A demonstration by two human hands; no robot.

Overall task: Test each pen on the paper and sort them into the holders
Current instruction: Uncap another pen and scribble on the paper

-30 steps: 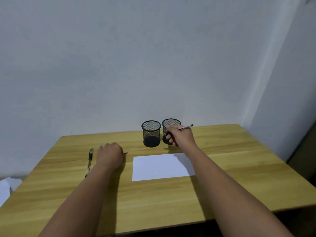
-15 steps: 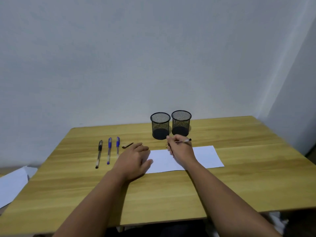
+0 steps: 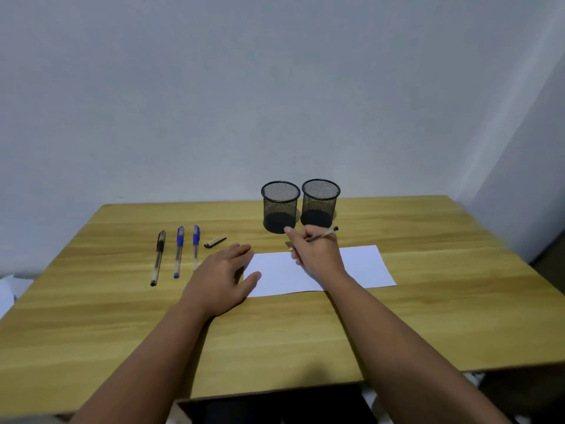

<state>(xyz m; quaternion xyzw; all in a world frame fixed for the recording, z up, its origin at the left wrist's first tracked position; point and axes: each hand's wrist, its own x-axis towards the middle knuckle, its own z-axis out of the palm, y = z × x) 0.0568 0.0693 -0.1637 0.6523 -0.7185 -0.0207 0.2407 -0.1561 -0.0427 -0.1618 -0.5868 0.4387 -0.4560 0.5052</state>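
Right hand: pinches an uncapped pen over the white paper.
Left hand: fingers spread flat, thumb on the paper's edge at 9 o'clock.
Mesh holders: two, empty, at 12 o'clock.
Other pens: three capped, at 9 o'clock, with a loose cap.

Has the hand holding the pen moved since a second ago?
Yes. The right hand was up against the right holder; now it has come back toward the person, over the paper, gripping the pen.
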